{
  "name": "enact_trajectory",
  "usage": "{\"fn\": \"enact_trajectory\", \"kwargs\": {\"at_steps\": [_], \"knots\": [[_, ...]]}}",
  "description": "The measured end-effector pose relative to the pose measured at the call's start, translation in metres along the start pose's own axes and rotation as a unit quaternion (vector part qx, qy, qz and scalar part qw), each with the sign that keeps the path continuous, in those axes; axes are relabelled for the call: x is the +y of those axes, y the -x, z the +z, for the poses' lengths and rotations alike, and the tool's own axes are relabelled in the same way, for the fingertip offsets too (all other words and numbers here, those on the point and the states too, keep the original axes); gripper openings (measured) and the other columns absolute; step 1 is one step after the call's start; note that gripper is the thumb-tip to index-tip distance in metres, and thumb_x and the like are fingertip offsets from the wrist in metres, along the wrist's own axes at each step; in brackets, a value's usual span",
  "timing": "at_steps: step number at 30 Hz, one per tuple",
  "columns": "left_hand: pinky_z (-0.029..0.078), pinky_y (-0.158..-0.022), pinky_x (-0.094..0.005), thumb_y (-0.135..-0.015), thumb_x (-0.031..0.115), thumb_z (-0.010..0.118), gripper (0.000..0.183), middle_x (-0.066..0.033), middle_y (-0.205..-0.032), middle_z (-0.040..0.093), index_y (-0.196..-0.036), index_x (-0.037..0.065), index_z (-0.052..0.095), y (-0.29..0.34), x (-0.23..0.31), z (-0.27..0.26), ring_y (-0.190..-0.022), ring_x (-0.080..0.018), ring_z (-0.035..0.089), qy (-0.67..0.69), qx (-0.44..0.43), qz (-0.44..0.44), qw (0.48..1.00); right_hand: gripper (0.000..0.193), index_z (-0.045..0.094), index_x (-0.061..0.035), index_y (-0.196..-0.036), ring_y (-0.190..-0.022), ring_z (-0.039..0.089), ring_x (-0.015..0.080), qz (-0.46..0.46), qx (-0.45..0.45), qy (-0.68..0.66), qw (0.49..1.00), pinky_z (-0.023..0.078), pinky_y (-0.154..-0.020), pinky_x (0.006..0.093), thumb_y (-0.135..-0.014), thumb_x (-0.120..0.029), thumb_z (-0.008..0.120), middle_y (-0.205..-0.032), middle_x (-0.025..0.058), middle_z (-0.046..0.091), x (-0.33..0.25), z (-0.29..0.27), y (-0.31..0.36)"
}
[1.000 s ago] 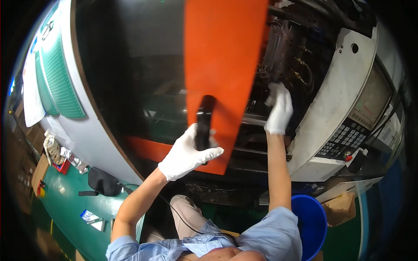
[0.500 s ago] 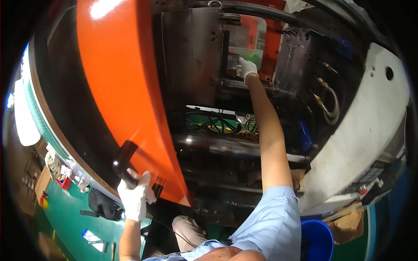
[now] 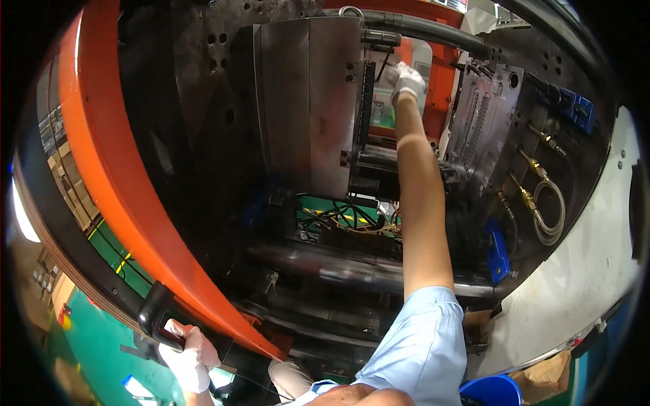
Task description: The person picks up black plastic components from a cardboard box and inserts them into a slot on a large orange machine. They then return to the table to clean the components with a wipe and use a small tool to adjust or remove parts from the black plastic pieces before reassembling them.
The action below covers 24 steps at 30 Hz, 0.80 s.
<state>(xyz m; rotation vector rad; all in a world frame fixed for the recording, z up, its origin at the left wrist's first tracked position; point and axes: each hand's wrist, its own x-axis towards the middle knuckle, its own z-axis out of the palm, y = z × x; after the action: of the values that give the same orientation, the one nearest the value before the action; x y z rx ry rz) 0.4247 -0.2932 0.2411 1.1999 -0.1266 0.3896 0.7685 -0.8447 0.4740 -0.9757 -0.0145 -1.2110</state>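
Note:
My left hand (image 3: 189,358), in a white glove, is wrapped round a black door handle (image 3: 153,310) at the lower left. The handle is on the orange sliding door (image 3: 145,196) of a large machine. My right hand (image 3: 409,84), also gloved in white, reaches far into the machine between the left steel mold block (image 3: 305,101) and the right mold half (image 3: 484,128). Its fingers look curled and a little blurred; whatever they may hold is hidden. A thin dark rod (image 3: 383,65) shows just left of those fingers.
Steel bars (image 3: 325,264) cross below my right arm, with cables (image 3: 345,220) behind them. Brass-fitted hoses (image 3: 545,213) and blue clamps (image 3: 497,250) are on the right. A pale panel (image 3: 575,284) borders that side. A blue bin (image 3: 494,391) and a brown carton (image 3: 547,375) stand at the lower right.
The orange door has slid left with my left hand on its handle, uncovering more of the machine's inside. My right hand is a little farther up and right, its fingers more curled.

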Motion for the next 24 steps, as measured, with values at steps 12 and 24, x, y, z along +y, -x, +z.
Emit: {"fn": "enact_trajectory", "kwargs": {"at_steps": [12, 24], "knots": [[0.024, -0.039, -0.0254, -0.095, 0.014, 0.063, 0.028, 0.0024, -0.051, 0.037, -0.075, 0.012, 0.044, -0.005, -0.012, 0.011, -0.039, -0.0075, 0.031, -0.077, 0.002, -0.013, 0.997, 0.04, 0.056, 0.0104, -0.128, -0.097, 0.068, 0.0293, 0.087, -0.446, 0.024, 0.891, 0.056, -0.084, 0.0394, -0.102, -0.019, 0.049, -0.112, 0.022, 0.067, -0.165, -0.175, 0.129], [0.027, -0.048, -0.0254, -0.095, 0.021, 0.068, 0.037, 0.0003, -0.051, 0.041, -0.066, 0.011, 0.047, -0.007, -0.007, -0.013, -0.044, -0.0086, 0.034, -0.122, -0.096, 0.067, 0.986, 0.03, 0.072, -0.0076, -0.116, -0.072, 0.067, 0.0156, 0.035, -0.344, 0.804, 0.484, 0.055, -0.069, 0.029, -0.092, -0.023, 0.066, -0.087, 0.0096, 0.072, -0.477, -0.277, 0.497]]}}
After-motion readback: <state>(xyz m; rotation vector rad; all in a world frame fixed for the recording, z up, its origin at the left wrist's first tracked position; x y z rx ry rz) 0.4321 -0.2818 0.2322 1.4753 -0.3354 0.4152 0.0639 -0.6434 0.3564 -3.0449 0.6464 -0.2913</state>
